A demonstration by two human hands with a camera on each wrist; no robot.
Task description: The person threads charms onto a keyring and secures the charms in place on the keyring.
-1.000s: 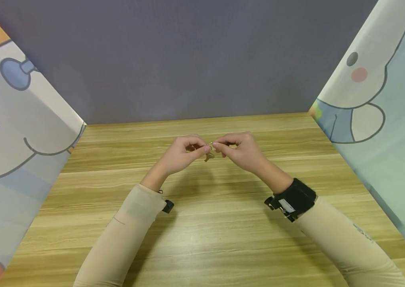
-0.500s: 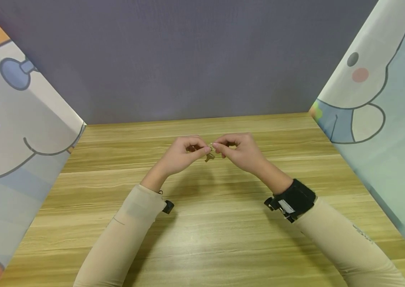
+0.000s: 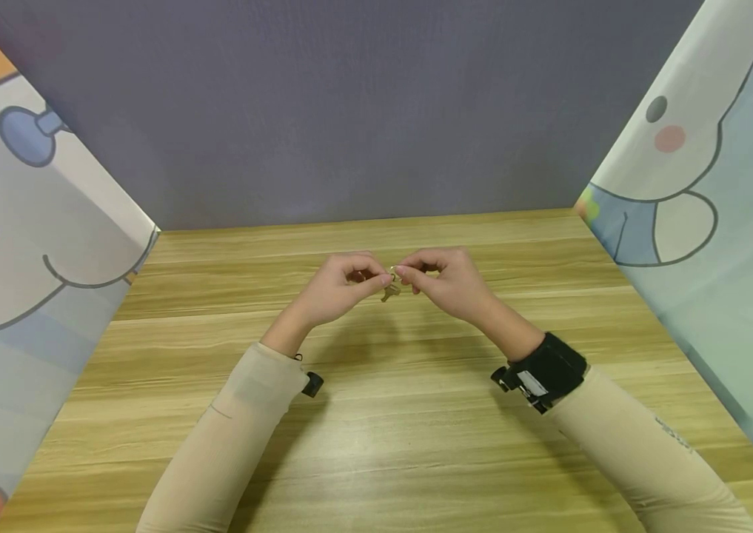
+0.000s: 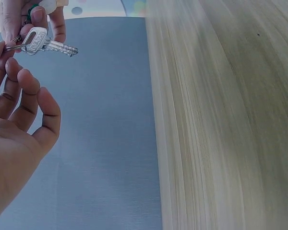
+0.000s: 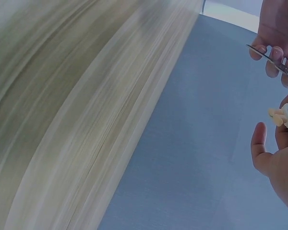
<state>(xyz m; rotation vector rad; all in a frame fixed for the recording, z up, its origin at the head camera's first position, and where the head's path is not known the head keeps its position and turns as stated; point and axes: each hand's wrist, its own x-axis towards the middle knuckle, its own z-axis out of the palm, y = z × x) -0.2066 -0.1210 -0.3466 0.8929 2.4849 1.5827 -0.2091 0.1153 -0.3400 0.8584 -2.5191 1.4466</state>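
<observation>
Both hands meet above the middle of the wooden table [image 3: 376,414]. My left hand [image 3: 343,285] pinches a thin metal key ring [image 4: 12,46] between thumb and forefinger, its other fingers [image 4: 26,91] loosely curled below. My right hand [image 3: 446,281] pinches the head of a small silver key [image 4: 45,44] that hangs on that ring, blade pointing away from the hands. In the right wrist view the key [image 5: 269,56] shows edge-on, and a cream charm [image 5: 285,116] sits at my right hand's fingertips. The head view shows the key [image 3: 389,289] as a small speck between the fingertips.
A grey panel [image 3: 349,111] closes the back of the table. Cartoon-printed panels stand along the left side [image 3: 29,244] and the right side [image 3: 703,185]. Black wrist bands [image 3: 546,370] sit on both beige sleeves.
</observation>
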